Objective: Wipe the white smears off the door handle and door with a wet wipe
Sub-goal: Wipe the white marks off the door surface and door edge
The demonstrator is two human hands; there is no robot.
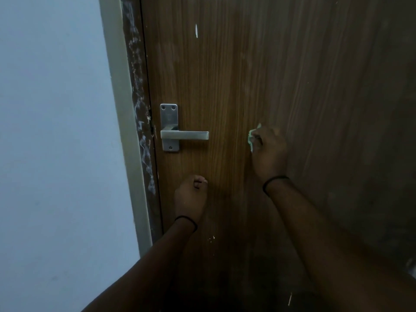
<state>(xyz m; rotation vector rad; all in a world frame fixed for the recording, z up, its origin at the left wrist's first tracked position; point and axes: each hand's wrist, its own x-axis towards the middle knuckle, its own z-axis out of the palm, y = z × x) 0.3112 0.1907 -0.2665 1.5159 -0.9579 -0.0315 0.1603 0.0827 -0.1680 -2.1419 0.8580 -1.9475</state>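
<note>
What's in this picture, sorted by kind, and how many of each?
Hands: 2 (left hand, right hand)
Wet wipe: 1
Door handle: 1
Door: 1
Black wristbands: 2
Total: 7

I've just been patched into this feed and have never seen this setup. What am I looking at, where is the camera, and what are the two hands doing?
There is no machine: a person wears one camera on the head, looking down at their own bare hands. In front is a brown wooden door with a metal lever handle. The right hand grips a crumpled greenish wet wipe against the door, right of the handle. The left hand is curled into a fist below the handle, holding nothing visible. A white smear shows higher up, and white marks run down the door frame.
</note>
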